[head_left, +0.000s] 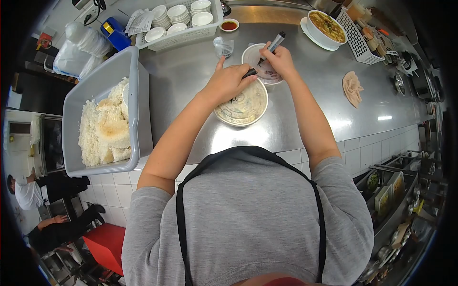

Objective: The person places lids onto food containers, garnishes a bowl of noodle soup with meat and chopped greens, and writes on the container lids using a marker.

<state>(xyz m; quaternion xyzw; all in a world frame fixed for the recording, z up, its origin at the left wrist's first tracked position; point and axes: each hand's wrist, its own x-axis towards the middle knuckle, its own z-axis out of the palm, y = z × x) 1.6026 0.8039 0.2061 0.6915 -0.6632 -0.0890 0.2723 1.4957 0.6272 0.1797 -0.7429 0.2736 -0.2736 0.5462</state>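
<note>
My right hand [280, 61] is closed around a grey-and-black marker pen [275, 42], its tip down at the lid of the farther round takeaway container [252, 53]. In my left hand [228, 82] a black marker cap [249, 73] is pinched, and that hand rests over the nearer round lidded container [243, 110]. Dark handwriting shows on the nearer lid, partly covered by my fingers. The two containers stand close together on the steel counter.
A grey tub [135, 119] of cooked rice is at the left. Behind are a white basket [179, 40] of small dishes, a sauce dish [229, 25] and a crumpled plastic bag [223, 47]. At right are a soup bowl [328, 29], a cloth [352, 89] and a utensil basket [359, 40].
</note>
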